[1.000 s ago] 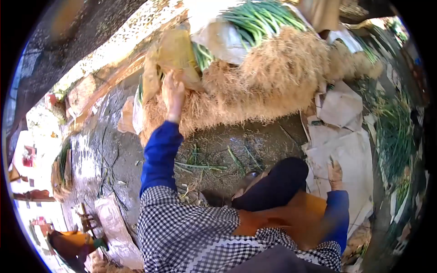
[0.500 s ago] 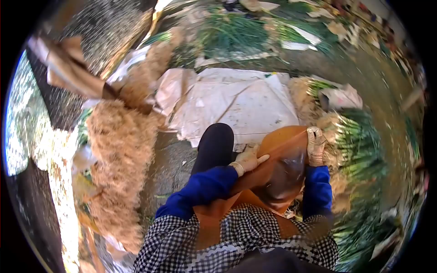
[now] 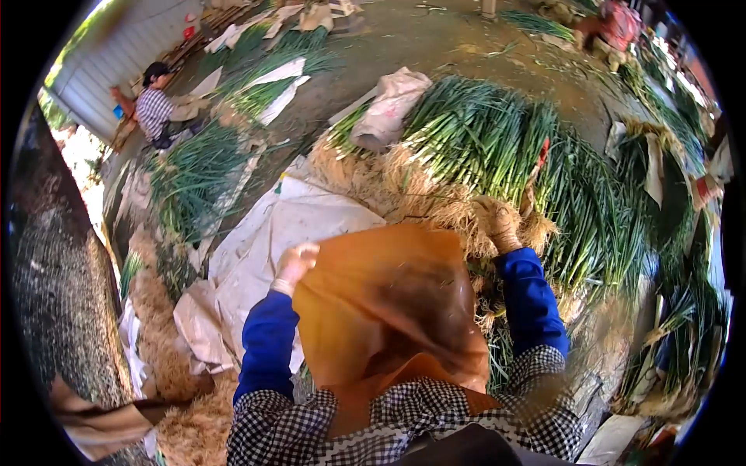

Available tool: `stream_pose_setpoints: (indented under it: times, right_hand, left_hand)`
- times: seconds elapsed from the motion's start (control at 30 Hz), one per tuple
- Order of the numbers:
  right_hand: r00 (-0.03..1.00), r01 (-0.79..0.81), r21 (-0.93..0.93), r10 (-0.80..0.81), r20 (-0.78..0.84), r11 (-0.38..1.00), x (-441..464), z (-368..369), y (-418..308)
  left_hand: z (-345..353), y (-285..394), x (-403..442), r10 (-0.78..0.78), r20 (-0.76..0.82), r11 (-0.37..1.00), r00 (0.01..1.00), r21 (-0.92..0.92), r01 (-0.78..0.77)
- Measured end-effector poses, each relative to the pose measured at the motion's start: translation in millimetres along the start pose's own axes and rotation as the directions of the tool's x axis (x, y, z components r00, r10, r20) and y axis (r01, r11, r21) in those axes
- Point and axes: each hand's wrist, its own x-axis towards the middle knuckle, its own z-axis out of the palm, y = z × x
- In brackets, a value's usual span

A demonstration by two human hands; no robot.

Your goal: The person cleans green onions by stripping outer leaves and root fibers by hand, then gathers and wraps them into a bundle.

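An orange-brown plastic apron [image 3: 388, 287] spreads over my lap, its far edge lifted and partly blurred. My left hand [image 3: 295, 264], in a pale glove, is closed on the apron's left edge. Farther right, my gloved right hand [image 3: 497, 221] is at the pale roots of green onions [image 3: 466, 140]. Its fingers blend with the roots, so their grip is unclear. Just beyond it, a thin brown object with a red tip [image 3: 543, 151] lies on the onions.
A whitish sheet [image 3: 272, 225] covers the floor ahead and left. More onions [image 3: 598, 194] lie in rows at right, and a rolled pale sack [image 3: 388, 109] rests by them. Brown root heaps [image 3: 159, 326] line the left. A person [image 3: 159, 109] sits at far left.
My view has swung right. My left hand has gone to the apron's left edge and raised it. My right hand has left the apron and is now at the onion roots.
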Motion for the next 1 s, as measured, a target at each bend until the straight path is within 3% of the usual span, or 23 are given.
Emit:
stream_pose_setpoints:
  times: [0.03,0.07,0.13,0.17,0.2,0.23,0.27,0.3,0.33,0.4,0.43,0.47,0.5,0.53,0.6,0.67,0.7,0.73,0.77,0.83,0.9,0.93,1.0]
  right_hand:
    - [0.985,0.112,-0.02,-0.114,-0.131,0.993,7,6,14]
    - [0.986,0.068,-0.031,-0.072,-0.149,0.997,10,18,35]
    - [0.913,-0.134,0.249,0.217,-0.345,0.959,17,30,81]
    - [0.836,0.022,0.291,0.142,-0.53,0.956,9,25,80]
    - [0.873,-0.337,0.07,0.339,-0.351,0.939,-2,6,77]
    - [0.871,-0.31,0.009,0.288,-0.398,0.951,-10,12,80]
    - [0.867,-0.288,-0.051,0.238,-0.438,0.956,-20,26,85]
    - [0.831,-0.359,0.185,0.403,-0.382,0.915,-28,41,83]
    - [0.782,-0.418,0.409,0.55,-0.292,0.811,-35,60,76]
    - [0.734,-0.238,0.268,0.354,-0.58,0.933,-48,108,72]
    - [0.725,-0.245,0.264,0.357,-0.589,0.933,-43,106,86]
    - [0.678,-0.319,0.666,0.653,-0.337,0.675,-40,105,95]
    - [0.701,-0.26,0.85,0.695,-0.159,0.457,-27,58,54]
    - [0.7,-0.225,0.956,0.714,0.025,0.188,-12,6,6]
    - [0.661,-0.263,0.953,0.748,0.066,0.148,-11,-37,31]
    - [0.73,-0.273,0.878,0.679,-0.078,0.394,-14,-118,8]
    - [0.723,-0.233,0.883,0.68,-0.124,0.408,-31,-136,18]
    - [0.716,-0.184,0.886,0.675,-0.175,0.425,-47,-152,28]
    - [0.794,-0.16,0.842,0.574,-0.201,0.516,-69,-161,25]
    - [0.847,-0.197,0.728,0.488,-0.211,0.657,-114,-154,41]
    - [0.874,-0.393,0.378,0.468,-0.129,0.838,-168,-116,89]
    - [0.89,-0.451,0.084,0.455,-0.038,0.888,-198,-92,118]
    - [0.925,-0.368,-0.323,0.378,-0.034,0.872,-245,-63,158]
  left_hand:
    - [6,-25,11,-0.04,-0.061,0.898,0.997,0.436,0.063]
    - [11,-39,22,-0.031,-0.129,0.607,0.991,0.785,0.121]
    - [36,-34,54,0.239,-0.238,0.689,0.941,0.724,0.008]
    - [51,-22,76,0.344,-0.269,0.73,0.9,0.679,-0.076]
    - [65,6,97,0.406,-0.264,0.829,0.875,0.51,-0.231]
    - [79,43,117,0.461,-0.281,0.874,0.842,0.31,-0.375]
    - [94,83,134,0.458,-0.266,0.876,0.848,0.297,-0.38]
    - [108,123,147,0.239,-0.21,0.943,0.948,-0.183,-0.278]
    - [126,148,161,0.048,-0.046,0.795,0.998,-0.603,-0.066]
    - [174,148,203,-0.032,0.038,0.888,0.999,-0.457,0.045]
    - [200,139,226,-0.084,0.069,0.941,0.994,-0.322,0.102]
    - [218,122,235,0.018,0.069,0.884,0.997,-0.468,0.016]
    - [236,106,245,0.12,0.068,0.794,0.99,-0.605,-0.054]
    - [230,143,216,-0.129,0.082,0.732,0.988,-0.664,0.151]
    - [238,174,191,0.109,0.209,0.431,0.972,-0.891,0.143]
    - [239,206,162,0.153,0.368,0.337,0.917,-0.892,0.301]
    - [244,213,146,0.175,0.367,0.298,0.914,-0.904,0.306]
    - [248,220,128,0.097,0.402,0.303,0.91,-0.883,0.358]
    - [253,208,120,0.101,0.394,0.307,0.914,-0.886,0.348]
    - [275,177,120,0.035,0.192,0.4,0.981,-0.902,0.163]
    - [273,105,148,0.065,0.203,0.543,0.977,-0.829,0.136]
    - [268,56,178,0.041,0.223,0.602,0.974,-0.784,0.155]
    - [226,112,139,-0.06,0.207,0.709,0.977,-0.679,0.187]
